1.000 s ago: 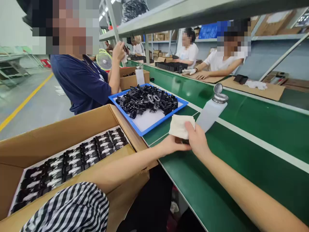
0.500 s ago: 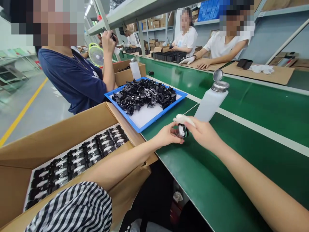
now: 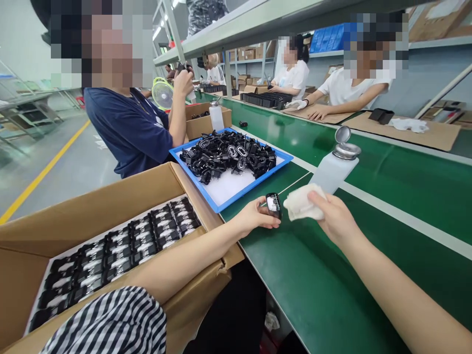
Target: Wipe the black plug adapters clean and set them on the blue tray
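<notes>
My left hand [image 3: 254, 219] pinches a small black plug part [image 3: 273, 203] with a pale face, held just above the green belt [image 3: 332, 285]. Beside it, my right hand [image 3: 334, 216] grips a folded white cloth [image 3: 300, 207]; cloth and part are slightly apart. A white dispenser bottle [image 3: 334, 169] with a metal cap stands just behind my right hand. The blue tray [image 3: 236, 189] heaped with black plug parts [image 3: 230, 155] lies beyond my left hand.
A cardboard box [image 3: 110, 206] at my left holds rows of black parts [image 3: 118, 253]. A person in a dark blue shirt [image 3: 129, 128] stands behind the tray. Two people in white sit across the belt at cardboard sheets [image 3: 405, 130]. A shelf runs overhead.
The cloth covered the part a second ago. My right hand has drawn it off to the right, and the part's pale face now shows in my left hand.
</notes>
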Available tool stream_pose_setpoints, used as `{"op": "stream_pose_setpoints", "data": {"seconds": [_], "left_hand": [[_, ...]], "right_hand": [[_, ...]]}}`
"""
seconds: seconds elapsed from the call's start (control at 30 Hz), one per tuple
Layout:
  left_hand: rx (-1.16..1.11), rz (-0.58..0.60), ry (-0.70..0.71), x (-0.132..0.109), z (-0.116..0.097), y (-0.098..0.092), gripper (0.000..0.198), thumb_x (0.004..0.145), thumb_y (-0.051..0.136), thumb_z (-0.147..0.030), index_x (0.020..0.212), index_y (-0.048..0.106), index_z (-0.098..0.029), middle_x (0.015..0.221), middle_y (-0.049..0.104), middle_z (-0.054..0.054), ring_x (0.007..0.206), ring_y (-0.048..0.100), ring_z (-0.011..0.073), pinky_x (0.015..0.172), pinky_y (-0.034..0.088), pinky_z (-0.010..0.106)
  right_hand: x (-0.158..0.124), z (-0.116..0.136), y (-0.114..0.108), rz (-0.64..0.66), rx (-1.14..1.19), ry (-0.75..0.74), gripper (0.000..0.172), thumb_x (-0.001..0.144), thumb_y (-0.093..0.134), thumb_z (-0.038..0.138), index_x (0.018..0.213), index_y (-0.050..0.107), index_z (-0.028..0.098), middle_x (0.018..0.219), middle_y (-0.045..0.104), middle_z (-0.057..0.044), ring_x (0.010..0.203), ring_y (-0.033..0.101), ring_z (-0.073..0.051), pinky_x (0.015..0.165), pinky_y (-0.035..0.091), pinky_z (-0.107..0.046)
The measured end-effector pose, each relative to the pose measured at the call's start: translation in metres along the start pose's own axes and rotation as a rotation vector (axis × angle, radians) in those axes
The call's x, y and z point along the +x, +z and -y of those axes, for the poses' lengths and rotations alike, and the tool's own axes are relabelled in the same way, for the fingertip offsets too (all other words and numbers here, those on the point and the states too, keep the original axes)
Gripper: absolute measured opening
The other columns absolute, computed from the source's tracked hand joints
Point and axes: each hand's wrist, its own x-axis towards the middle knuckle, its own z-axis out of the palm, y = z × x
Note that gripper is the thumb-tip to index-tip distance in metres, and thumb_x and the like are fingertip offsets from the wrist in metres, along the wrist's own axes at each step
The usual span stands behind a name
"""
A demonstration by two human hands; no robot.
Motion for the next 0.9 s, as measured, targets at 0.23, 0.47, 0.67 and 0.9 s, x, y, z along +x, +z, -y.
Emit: {"op": "stream_pose_setpoints", "data": {"seconds": [0.23, 0.47, 0.67, 0.9], "left_hand": [[0.198, 0.219, -0.065, -0.01, -0.003, 0.01, 0.049, 0.052, 0.063, -0.022, 0.095, 0.041, -0.016, 0.077, 0.049, 0.001, 0.053, 0.044, 0.006, 0.044, 0.035, 0.017], [0.986, 0.168, 0.194, -0.01, 0.004, 0.01, 0.042, 0.057, 0.06, -0.03, 0.091, 0.042, -0.015, 0.077, 0.051, 0.002, 0.072, 0.047, 0.0152, 0.062, 0.039, 0.026], [1.265, 0.183, 0.407, -0.011, 0.005, 0.015, 0.042, 0.055, 0.063, -0.034, 0.09, 0.048, -0.016, 0.099, 0.048, 0.005, 0.091, 0.042, 0.0179, 0.079, 0.035, 0.027], [1.654, -0.615, 0.034, -0.017, -0.058, -0.068, 0.022, 0.068, 0.046, -0.013, 0.089, 0.053, -0.014, 0.092, 0.051, 0.009, 0.089, 0.045, 0.023, 0.075, 0.036, 0.034]], "right_hand": [[0.007, 0.006, 0.002, -0.14, 0.359, 0.251, 0.019, 0.078, 0.035, 0.023, 0.086, 0.05, 0.014, 0.093, 0.057, -0.008, 0.074, 0.056, -0.018, 0.061, 0.047, -0.033], [0.015, -0.014, -0.012, -0.129, -0.516, 0.061, 0.033, 0.071, 0.041, 0.025, 0.102, 0.044, 0.014, 0.1, 0.053, -0.012, 0.089, 0.05, -0.025, 0.073, 0.04, -0.039], [0.014, -0.033, -0.013, -0.179, -1.21, -0.262, 0.036, 0.074, 0.032, 0.026, 0.105, 0.043, 0.012, 0.094, 0.055, -0.012, 0.084, 0.052, -0.026, 0.067, 0.041, -0.037], [0.015, -0.04, -0.017, -0.184, -1.298, -0.429, 0.031, 0.076, 0.025, 0.026, 0.092, 0.051, 0.017, 0.087, 0.059, -0.006, 0.076, 0.055, -0.02, 0.056, 0.043, -0.029]]}}
